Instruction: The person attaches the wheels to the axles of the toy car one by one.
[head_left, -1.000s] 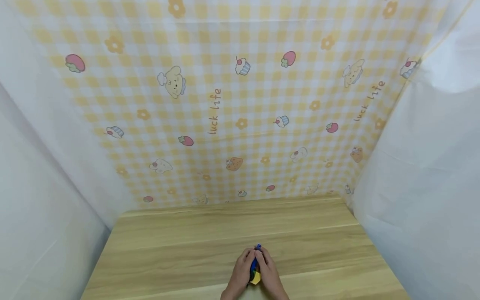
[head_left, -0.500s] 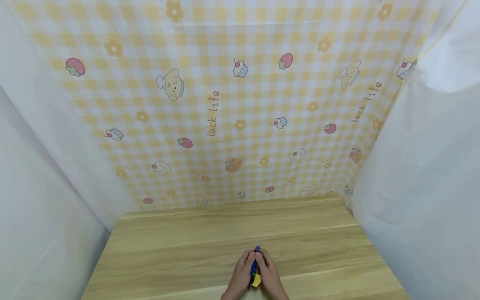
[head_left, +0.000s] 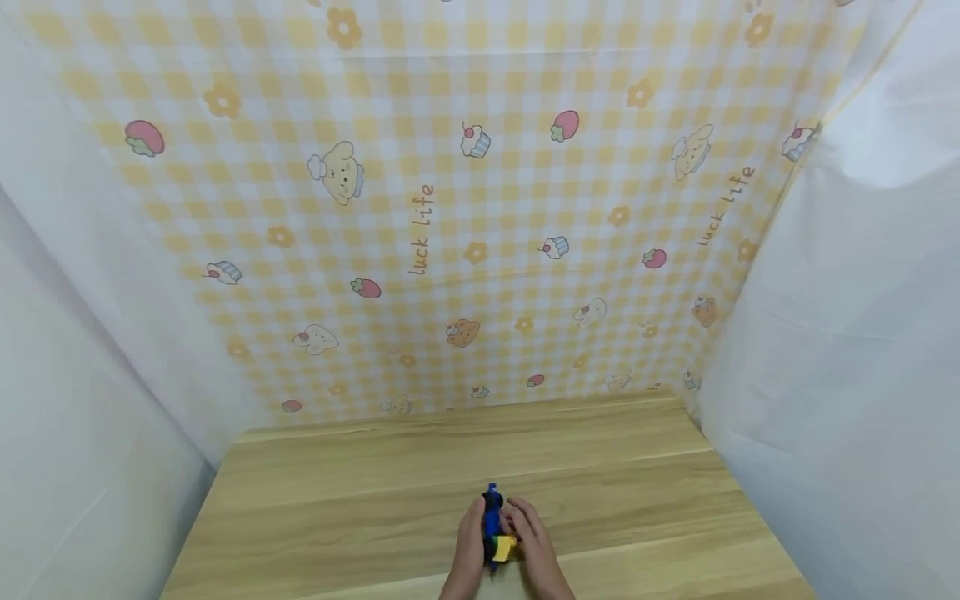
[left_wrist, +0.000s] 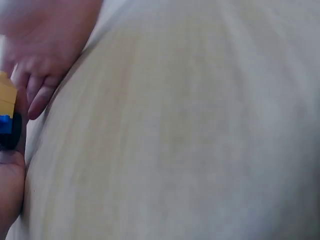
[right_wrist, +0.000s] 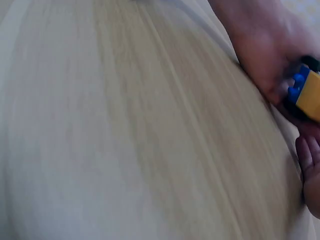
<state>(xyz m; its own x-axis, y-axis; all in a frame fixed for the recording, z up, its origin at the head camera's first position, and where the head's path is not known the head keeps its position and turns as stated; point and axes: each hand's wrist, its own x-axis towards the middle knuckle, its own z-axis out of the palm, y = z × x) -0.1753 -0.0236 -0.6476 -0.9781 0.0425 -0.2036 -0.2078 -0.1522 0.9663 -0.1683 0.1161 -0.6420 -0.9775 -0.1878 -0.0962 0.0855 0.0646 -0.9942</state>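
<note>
A toy vehicle (head_left: 492, 523) of blue, yellow and black building bricks stands lengthwise between the two hands in the head view. My left hand (head_left: 468, 546) holds it along its left side. In the left wrist view, a black wheel (left_wrist: 17, 131) and a yellow block (left_wrist: 7, 96) show at the left edge. My right hand (head_left: 534, 543) is close on the vehicle's right, fingers bent. A small reddish bit (head_left: 510, 523) shows by its thumb; whether the hand grips this is unclear. The right wrist view shows the vehicle's yellow block (right_wrist: 311, 97) against the left hand (right_wrist: 265, 55).
The wooden tabletop (head_left: 360, 492) spreads around both hands. A yellow checked cloth (head_left: 480, 200) hangs behind it. White sheets hang at the left (head_left: 90, 400) and right (head_left: 840, 358).
The hands, previously together around the vehicle, have parted slightly. My left hand and the vehicle have shifted left, uncovering more of it. The head view has tilted and turned a little.
</note>
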